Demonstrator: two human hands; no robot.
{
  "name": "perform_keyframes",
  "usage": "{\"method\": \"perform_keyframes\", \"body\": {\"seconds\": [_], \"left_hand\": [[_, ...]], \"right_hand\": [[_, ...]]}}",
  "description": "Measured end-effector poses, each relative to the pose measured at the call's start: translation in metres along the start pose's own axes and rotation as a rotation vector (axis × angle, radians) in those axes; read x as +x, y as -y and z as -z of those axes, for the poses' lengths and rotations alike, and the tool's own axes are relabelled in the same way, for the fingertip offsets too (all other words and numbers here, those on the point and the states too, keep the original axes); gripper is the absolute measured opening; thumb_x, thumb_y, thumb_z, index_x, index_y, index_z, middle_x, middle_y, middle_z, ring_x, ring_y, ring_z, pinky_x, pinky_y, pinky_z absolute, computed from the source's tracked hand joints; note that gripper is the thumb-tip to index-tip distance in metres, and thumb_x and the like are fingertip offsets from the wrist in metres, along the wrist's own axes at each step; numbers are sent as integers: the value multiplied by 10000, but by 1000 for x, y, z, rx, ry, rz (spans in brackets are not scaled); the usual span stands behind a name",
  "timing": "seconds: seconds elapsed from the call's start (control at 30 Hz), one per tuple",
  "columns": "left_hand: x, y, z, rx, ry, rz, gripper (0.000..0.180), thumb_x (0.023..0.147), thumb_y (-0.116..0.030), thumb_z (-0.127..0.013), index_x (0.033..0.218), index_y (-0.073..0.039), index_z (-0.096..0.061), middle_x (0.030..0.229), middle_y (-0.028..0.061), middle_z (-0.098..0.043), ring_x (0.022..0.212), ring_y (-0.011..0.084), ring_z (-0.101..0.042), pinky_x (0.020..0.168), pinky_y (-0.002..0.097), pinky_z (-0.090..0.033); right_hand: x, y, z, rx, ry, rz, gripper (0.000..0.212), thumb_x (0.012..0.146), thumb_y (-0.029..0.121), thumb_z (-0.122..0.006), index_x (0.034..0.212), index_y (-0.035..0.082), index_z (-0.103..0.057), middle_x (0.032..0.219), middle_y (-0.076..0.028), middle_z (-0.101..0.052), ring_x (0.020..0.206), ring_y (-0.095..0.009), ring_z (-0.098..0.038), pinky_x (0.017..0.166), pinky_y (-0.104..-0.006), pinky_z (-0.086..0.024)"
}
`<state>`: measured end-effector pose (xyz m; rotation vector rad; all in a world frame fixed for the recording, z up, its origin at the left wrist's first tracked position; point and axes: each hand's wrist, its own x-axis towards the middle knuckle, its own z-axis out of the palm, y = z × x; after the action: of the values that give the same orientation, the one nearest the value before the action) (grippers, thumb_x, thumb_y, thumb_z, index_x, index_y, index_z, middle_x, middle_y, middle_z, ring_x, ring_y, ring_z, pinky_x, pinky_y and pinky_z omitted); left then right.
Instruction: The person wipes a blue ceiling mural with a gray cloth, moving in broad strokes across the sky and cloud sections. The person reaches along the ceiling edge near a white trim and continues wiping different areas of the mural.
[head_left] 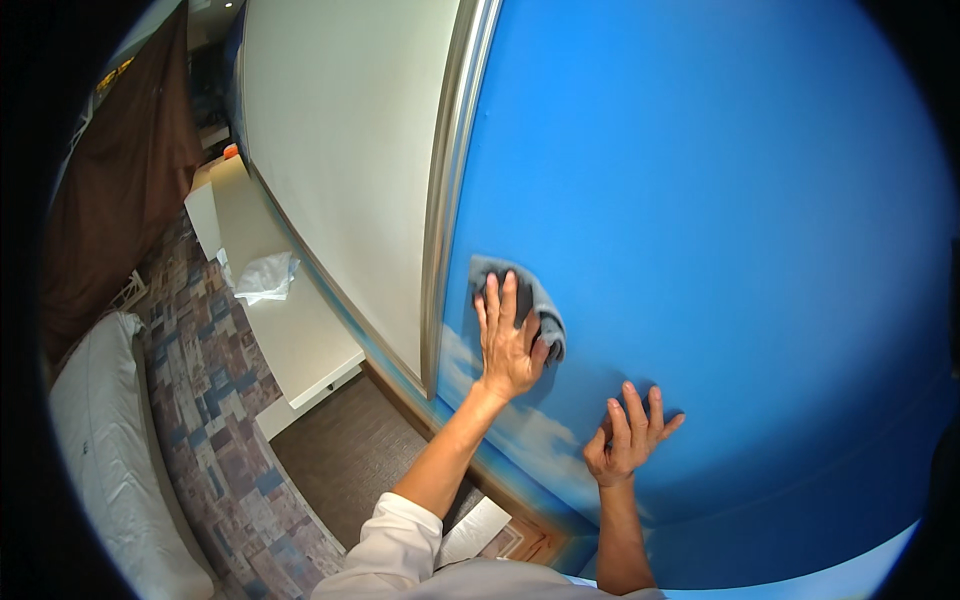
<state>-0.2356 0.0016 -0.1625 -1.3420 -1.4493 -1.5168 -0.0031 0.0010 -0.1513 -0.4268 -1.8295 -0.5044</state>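
My left hand (pixel 512 350) presses a grey cloth (pixel 545 305) against a blue painted wall (pixel 700 200), close to the edge of a silver frame (pixel 450 190). Its fingers point upward over the cloth, and part of the fabric bunches beside the thumb. Lower and to the right, my right hand (pixel 625 440) holds nothing; its fingers are spread at the wall, with fingertips touching or nearly touching it. Painted white clouds (pixel 540 435) run along the wall's lower part.
Left of the frame spreads a pale panel (pixel 345 150). Below it stands a low white bench (pixel 290 335) with a crumpled white plastic bag (pixel 267 277). A white-covered bed (pixel 110 430), a patterned floor (pixel 225 440) and a brown curtain (pixel 130 180) lie farther left.
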Motion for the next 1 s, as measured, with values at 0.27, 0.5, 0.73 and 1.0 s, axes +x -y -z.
{"method": "perform_keyframes", "body": {"seconds": [0.27,0.5,0.73,1.0], "left_hand": [[100,21,10,62,18,-89,570,1055,-483,-396,1569,-241,-438,1674,290,-208,1513,592,-166,1104,810,-172],[122,36,14,12,-89,-109,531,1070,-552,-376,1570,-380,-431,1713,184,-191,1557,502,-144,1171,743,-146],[-80,66,-20,-40,-82,233,772,1067,-563,-290,1638,-52,-200,1696,264,-156,1562,495,-115,1240,646,-102],[-264,48,-37,-112,165,1007,617,1088,-335,-330,1582,30,-273,1657,335,-163,1536,508,-131,1253,539,-162]], "right_hand": [[6,3,5,4,28,4,403,800,-70,-566,1127,120,-704,1253,-81,-741,1393,-360,-532,1275,-598,-1],[6,0,9,52,64,23,270,824,-62,-595,990,100,-735,1130,-47,-778,1317,-297,-603,1286,-570,-26],[10,-1,13,91,63,27,190,774,-55,-627,864,68,-740,1025,-30,-779,1229,-274,-662,1290,-563,-26],[9,0,11,119,40,43,222,747,-89,-583,852,49,-722,1022,-56,-779,1223,-305,-662,1288,-570,-72]]}}
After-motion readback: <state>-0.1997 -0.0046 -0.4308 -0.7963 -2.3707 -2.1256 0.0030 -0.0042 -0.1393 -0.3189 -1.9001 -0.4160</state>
